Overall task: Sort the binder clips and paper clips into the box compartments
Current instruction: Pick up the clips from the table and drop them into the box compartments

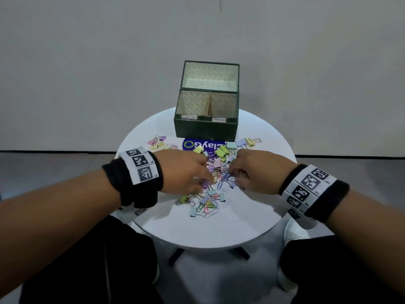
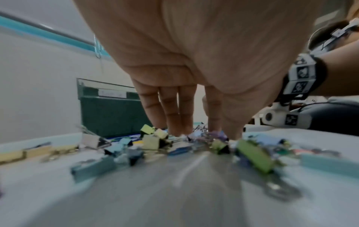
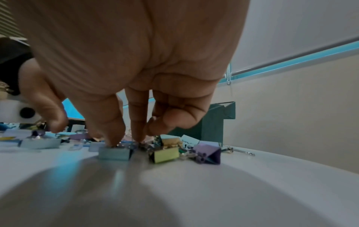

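A heap of pastel binder clips and coloured paper clips [image 1: 210,200] lies in the middle of the round white table [image 1: 197,233]. Behind it stands the dark green box [image 1: 206,128] with two small front compartments and one long back one, all looking empty. My left hand [image 1: 207,179] reaches down into the heap's left side, its straight fingers [image 2: 174,116] touching clips. My right hand [image 1: 235,172] comes down from the right. Its thumb tip rests on a blue binder clip [image 3: 114,153] with the forefinger close beside; whether they grip it is hidden.
Small groups of binder clips lie apart at the left [image 1: 156,142] and right [image 1: 249,142] of the box front. A blue round sticker [image 1: 192,144] is on the table before the box. The table's near part is bare. My knees sit under its edge.
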Tool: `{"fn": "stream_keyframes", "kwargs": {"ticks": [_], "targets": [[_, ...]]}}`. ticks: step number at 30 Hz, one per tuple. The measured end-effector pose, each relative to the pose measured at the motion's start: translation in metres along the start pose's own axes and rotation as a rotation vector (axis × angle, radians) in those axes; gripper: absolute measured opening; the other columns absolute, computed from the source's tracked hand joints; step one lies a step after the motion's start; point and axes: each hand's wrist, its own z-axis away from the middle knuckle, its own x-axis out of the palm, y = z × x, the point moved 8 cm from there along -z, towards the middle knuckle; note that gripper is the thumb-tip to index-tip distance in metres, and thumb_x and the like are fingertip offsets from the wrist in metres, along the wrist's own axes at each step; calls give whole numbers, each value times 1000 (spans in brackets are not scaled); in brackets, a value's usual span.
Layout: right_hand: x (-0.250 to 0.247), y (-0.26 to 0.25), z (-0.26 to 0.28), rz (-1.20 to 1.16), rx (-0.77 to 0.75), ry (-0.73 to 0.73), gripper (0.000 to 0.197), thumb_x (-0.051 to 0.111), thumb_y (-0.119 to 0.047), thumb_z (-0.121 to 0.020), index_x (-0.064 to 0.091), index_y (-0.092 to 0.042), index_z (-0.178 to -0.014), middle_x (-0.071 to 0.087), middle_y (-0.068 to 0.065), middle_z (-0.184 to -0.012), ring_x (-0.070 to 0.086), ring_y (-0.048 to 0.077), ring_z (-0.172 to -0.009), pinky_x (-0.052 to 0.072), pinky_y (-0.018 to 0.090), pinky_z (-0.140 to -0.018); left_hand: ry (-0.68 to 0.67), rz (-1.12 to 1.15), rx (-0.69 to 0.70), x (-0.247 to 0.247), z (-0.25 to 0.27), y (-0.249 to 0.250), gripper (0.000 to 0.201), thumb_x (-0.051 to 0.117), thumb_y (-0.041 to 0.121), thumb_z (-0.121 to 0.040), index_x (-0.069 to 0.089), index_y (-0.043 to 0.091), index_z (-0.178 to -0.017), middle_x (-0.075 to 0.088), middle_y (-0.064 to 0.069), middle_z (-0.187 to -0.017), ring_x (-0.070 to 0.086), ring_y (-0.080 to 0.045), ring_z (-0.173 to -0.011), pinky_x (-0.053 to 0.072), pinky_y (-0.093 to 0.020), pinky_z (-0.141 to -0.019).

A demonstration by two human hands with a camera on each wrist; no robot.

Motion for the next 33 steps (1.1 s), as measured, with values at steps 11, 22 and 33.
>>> {"fn": "stream_keyframes", "kwargs": {"ticks": [11,22,33], "targets": [[-3,2,-11,-36,41,15,22,58,-36,-94,73,-36,-110,58,-7,-105,57,14,-94,53,34,-79,70,-20,-145,-5,-14,-11,32,46,48,-97,69,32,-115,51,6,-120,55,-16,-100,45,-29,-79],[1,6,-17,-117,38,39,14,74,-40,-83,70,-28,-90,54,-8,-96,55,13,-82,53,36,-74,25,-61,-242,-6,-32,-21,42,48,63,-91,68,30,-108,51,5,-103,56,-18,-92,53,-38,-80],[5,0,-16,-124,2,20,23,68,-35,-89,64,-38,-111,50,-13,-98,56,15,-91,50,30,-78,-15,-28,-226,-1,-40,-18,21,56,30,-91,66,31,-109,55,4,-105,57,-20,-93,50,-34,-73]]}}
